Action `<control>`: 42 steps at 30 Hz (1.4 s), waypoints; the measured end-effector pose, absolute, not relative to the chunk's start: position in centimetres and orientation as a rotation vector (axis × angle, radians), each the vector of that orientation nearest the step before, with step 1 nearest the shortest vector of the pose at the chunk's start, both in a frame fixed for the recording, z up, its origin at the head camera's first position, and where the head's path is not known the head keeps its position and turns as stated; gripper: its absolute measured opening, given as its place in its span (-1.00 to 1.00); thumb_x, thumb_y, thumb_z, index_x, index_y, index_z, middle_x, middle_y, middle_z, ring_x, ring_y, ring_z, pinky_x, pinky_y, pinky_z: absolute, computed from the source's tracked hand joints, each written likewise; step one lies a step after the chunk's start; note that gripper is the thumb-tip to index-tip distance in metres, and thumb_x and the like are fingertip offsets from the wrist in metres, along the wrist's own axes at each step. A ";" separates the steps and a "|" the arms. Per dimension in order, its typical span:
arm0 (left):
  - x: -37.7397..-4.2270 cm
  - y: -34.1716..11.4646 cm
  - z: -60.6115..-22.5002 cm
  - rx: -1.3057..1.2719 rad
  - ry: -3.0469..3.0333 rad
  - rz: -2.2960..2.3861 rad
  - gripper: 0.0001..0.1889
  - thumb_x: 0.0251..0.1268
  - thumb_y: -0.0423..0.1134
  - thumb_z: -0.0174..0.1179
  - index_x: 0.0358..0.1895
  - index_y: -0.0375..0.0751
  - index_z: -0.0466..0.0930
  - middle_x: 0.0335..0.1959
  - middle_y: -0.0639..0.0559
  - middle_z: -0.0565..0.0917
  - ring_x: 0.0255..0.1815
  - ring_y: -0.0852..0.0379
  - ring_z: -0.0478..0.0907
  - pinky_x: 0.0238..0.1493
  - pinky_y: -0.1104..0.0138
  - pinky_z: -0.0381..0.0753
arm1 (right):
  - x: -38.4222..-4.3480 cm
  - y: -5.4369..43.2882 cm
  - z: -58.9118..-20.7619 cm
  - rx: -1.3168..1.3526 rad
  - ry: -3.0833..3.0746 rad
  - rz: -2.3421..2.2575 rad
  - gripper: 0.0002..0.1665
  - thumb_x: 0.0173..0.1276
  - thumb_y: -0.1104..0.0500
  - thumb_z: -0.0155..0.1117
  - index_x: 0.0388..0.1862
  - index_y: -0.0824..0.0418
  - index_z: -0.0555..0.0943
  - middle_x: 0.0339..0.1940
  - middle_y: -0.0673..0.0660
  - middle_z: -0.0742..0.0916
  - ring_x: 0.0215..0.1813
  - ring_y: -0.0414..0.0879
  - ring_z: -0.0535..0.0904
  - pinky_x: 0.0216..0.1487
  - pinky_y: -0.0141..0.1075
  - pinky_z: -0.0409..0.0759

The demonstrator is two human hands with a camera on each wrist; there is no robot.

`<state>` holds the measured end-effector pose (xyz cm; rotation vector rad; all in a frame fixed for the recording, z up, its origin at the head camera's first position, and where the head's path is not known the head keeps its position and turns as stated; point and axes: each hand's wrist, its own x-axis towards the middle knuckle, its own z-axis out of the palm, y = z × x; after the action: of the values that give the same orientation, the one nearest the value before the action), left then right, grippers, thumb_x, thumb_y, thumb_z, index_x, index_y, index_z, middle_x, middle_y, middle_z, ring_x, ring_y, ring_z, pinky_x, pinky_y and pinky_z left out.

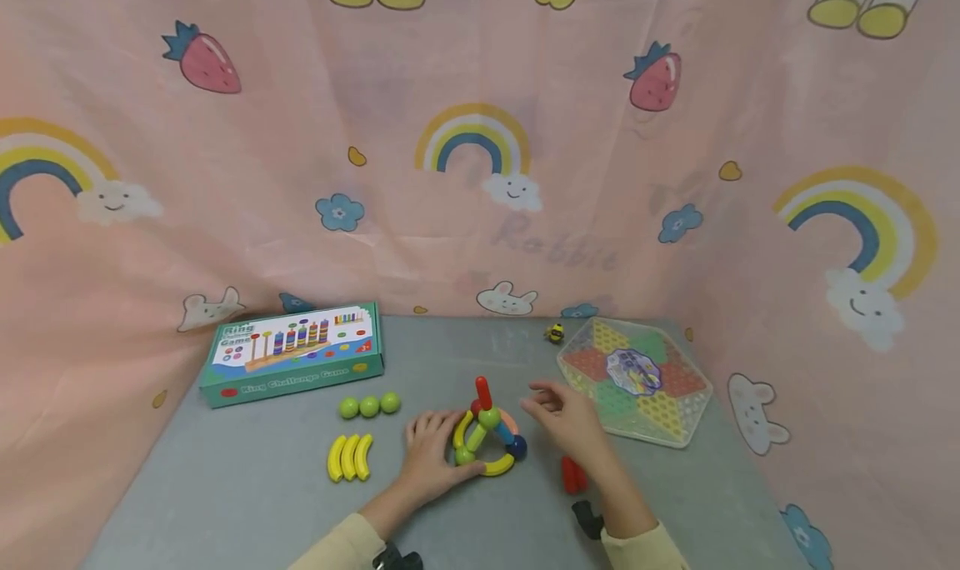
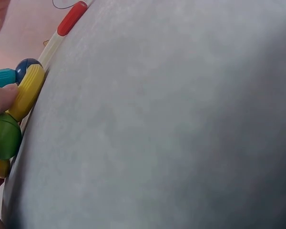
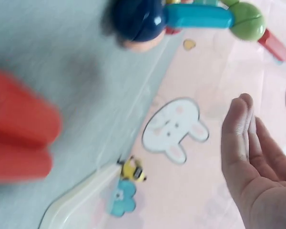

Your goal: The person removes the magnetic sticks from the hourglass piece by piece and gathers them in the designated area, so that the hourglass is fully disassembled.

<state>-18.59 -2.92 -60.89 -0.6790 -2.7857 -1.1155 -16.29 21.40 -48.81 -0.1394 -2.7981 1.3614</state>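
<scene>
- Location: the model (image 1: 488,420) stands on the tabletop (image 1: 262,470), about midway between its left and right edges and well forward of the back edge.
- Build: rods and balls form a ring with sloping struts; a red rod (image 1: 483,393) rises, slightly tilted, from the green top ball.
- Left hand (image 1: 431,457): your thumb lies on the front yellow rod (image 1: 498,467), and your fingers curve to the left yellow rod (image 1: 461,431) — the grip spans the green corner ball (image 1: 465,455). Fingertip contact is partly cut off in the left wrist view.
- Right hand (image 1: 567,424): you hold it raised to the right of the model, apart from it. The fingers lie close together, lightly bent, with the thumb away from them; nothing is held.
- Handling: expect light, stiff, smooth parts, probably plastic and a little slippery. The joints between rod and ball look like the weak points.
- Where to hold: steady the ring low, at a corner ball or rod; take the red rod by its middle — avoid side load on the top ball.
- Loose parts: three green balls (image 1: 369,407) and three yellow rods (image 1: 349,457) lie toward the left edge; red rods (image 1: 573,475) lie beside your right forearm.
</scene>
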 end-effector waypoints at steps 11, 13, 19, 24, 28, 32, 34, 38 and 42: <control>-18.6 -3.0 -60.6 -0.709 -2.790 -1.118 -0.01 -0.10 0.39 0.45 0.42 -0.04 0.41 0.33 -0.02 0.49 0.34 -0.08 0.24 0.34 -0.14 0.02 | -18.2 18.0 -49.3 -0.019 -2.695 1.554 -0.40 0.32 -0.09 0.44 0.27 0.12 0.60 -0.01 0.09 0.78 0.06 0.01 0.70 0.07 -0.03 0.69; -18.6 -3.0 -60.5 -0.712 -2.787 -1.119 -0.02 -0.10 0.39 0.46 0.41 -0.05 0.43 0.33 -0.02 0.49 0.34 -0.08 0.24 0.35 -0.15 0.02 | -18.4 17.6 -49.4 0.015 -2.699 1.552 -0.44 0.31 -0.09 0.45 0.22 0.12 0.64 -0.03 0.09 0.78 0.02 -0.01 0.70 0.04 -0.05 0.69; -18.5 -3.0 -60.6 -0.738 -2.766 -1.126 -0.04 -0.08 0.36 0.47 0.40 -0.06 0.45 0.32 -0.01 0.50 0.35 -0.08 0.27 0.35 -0.15 0.06 | -18.8 16.8 -50.0 0.119 -2.714 1.466 -0.58 0.30 0.03 0.47 0.09 0.15 0.69 -0.17 0.06 0.80 -0.16 -0.10 0.71 -0.12 -0.17 0.72; -18.6 -3.0 -60.5 -0.734 -2.765 -1.131 -0.05 -0.08 0.35 0.48 0.40 -0.06 0.45 0.32 0.00 0.50 0.36 -0.08 0.28 0.36 -0.15 0.06 | -18.9 16.5 -50.0 0.160 -2.719 1.399 -0.66 0.33 0.11 0.45 0.04 0.19 0.70 -0.20 0.06 0.78 -0.17 -0.10 0.71 -0.11 -0.17 0.73; -18.6 -3.0 -60.4 -0.720 -2.767 -1.136 -0.05 -0.10 0.34 0.49 0.39 -0.07 0.46 0.31 -0.01 0.51 0.34 -0.08 0.29 0.35 -0.15 0.07 | -18.9 16.4 -49.9 0.151 -2.748 1.371 -0.69 0.40 0.14 0.37 0.05 0.26 0.67 -0.15 0.13 0.78 -0.14 -0.05 0.72 -0.07 -0.13 0.72; -18.7 -3.0 -60.5 -0.724 -2.765 -1.115 -0.04 -0.10 0.37 0.47 0.40 -0.03 0.46 0.31 0.02 0.51 0.32 -0.05 0.30 0.34 -0.14 0.09 | -18.9 16.6 -49.9 0.069 -2.749 1.399 -0.68 0.42 0.17 0.34 0.07 0.31 0.65 -0.13 0.17 0.76 -0.12 -0.02 0.71 -0.07 -0.12 0.72; -18.7 -2.9 -60.6 -0.736 -2.757 -1.107 -0.05 -0.10 0.37 0.47 0.40 -0.02 0.46 0.30 0.03 0.51 0.31 -0.04 0.30 0.33 -0.14 0.10 | -18.9 16.7 -49.9 0.030 -2.743 1.418 -0.68 0.42 0.17 0.35 0.07 0.30 0.65 -0.14 0.17 0.75 -0.13 -0.03 0.70 -0.07 -0.13 0.72; -18.7 -2.9 -60.7 -0.736 -2.747 -1.135 -0.10 -0.03 0.34 0.45 0.39 -0.01 0.47 0.29 0.03 0.52 0.32 -0.05 0.30 0.33 -0.15 0.08 | -18.7 17.0 -50.0 0.027 -2.719 1.470 -0.68 0.41 0.15 0.36 0.05 0.29 0.65 -0.15 0.16 0.75 -0.12 -0.03 0.70 -0.06 -0.14 0.72; -18.6 -3.0 -60.7 -0.737 -2.730 -1.167 -0.20 0.08 0.27 0.41 0.37 -0.02 0.50 0.29 0.02 0.53 0.33 -0.07 0.31 0.34 -0.18 0.07 | -18.2 17.6 -50.2 0.004 -2.662 1.549 -0.65 0.41 0.10 0.37 0.05 0.29 0.65 -0.11 0.16 0.76 -0.05 0.02 0.71 -0.02 -0.11 0.72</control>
<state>-18.59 -2.98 -60.70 -0.7367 -2.7301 -1.1669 -18.20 17.62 -50.15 0.0040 -2.6617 1.5487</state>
